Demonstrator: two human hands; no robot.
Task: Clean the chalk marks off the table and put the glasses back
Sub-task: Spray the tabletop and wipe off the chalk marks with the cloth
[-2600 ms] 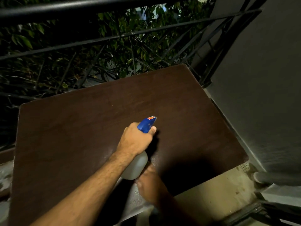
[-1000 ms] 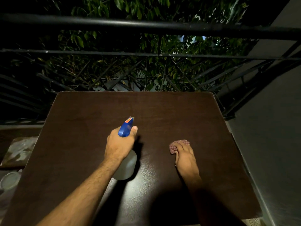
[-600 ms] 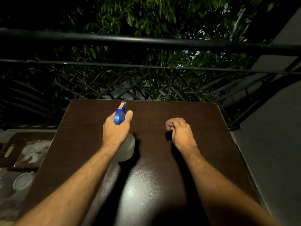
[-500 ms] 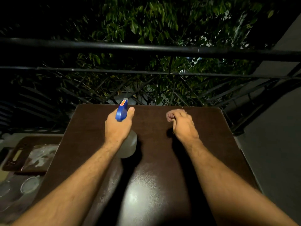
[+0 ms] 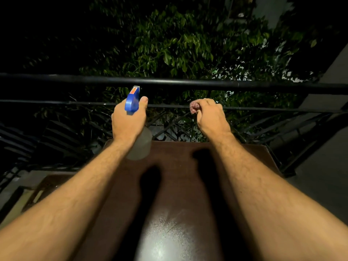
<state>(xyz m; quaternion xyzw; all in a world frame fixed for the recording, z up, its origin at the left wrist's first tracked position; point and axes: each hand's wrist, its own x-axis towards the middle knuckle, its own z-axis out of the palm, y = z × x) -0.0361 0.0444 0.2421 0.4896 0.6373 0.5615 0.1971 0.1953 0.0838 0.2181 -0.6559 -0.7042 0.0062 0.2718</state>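
Much of the frame is dark. The upper left is black, the bench [image 5: 180, 185] edges fade into shadow at lower left and right, and the two forearms cover a good part of its top. No chalk marks can be made out on the part that shows, and no glasses can be told apart in the dim clutter at lower left. Only a corner of the cloth [image 5: 194, 107] peeks from the right hand [image 5: 211, 117]; the rest is hidden in the fist. The bottle [image 5: 140, 146] is half covered by the left hand [image 5: 129, 119].

The bench is a dark brown slab with rounded far corners, glossy, with a bright glare patch at lower centre speckled with fine droplets. Two arm shadows fall across it. Beyond its far edge runs a black metal railing [image 5: 188, 83] of round bars, with leafy branches [image 5: 178, 48] behind it. A grey wall [image 5: 320, 185] stands at the right edge.

The left hand is wrapped round the bottle's neck, thumb up beside the blue spray head [image 5: 131, 102], which has an orange tip. The bottle body is cloudy, translucent plastic, held above the bench's far edge. The right hand is closed in a fist on the reddish checked cloth, raised in front of the railing.
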